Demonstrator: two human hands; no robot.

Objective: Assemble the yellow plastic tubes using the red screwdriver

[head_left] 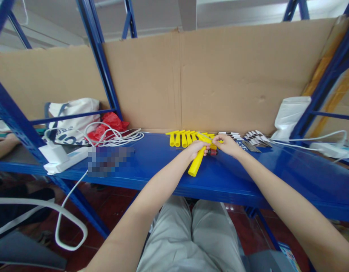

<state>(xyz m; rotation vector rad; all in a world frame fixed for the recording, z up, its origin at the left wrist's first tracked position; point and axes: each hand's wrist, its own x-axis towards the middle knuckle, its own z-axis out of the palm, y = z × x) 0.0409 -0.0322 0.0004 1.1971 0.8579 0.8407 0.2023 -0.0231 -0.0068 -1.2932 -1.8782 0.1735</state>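
Note:
My left hand [197, 147] is wrapped around a yellow T-shaped handle [196, 164], which slants with its thick round grip toward me. At the crossbar end of that handle, my right hand [225, 145] has its fingers pinched together; whatever is between them is too small to make out. Just behind my hands, several matching yellow T-shaped handles [177, 139] lie in a row, partly covered by my left hand. A small dark and red object [212, 152] rests on the table under my hands. To the right are striped white and brown flat pieces [257, 138].
The blue table [160, 160] backs onto a cardboard panel [225, 79]. White cables [117, 138], a power strip [69, 160], a red plastic bag [109, 124] and a white cloth bag [75, 117] occupy the left. A white pouch [290, 117] stands right. Another person's arm [6, 147] shows far left.

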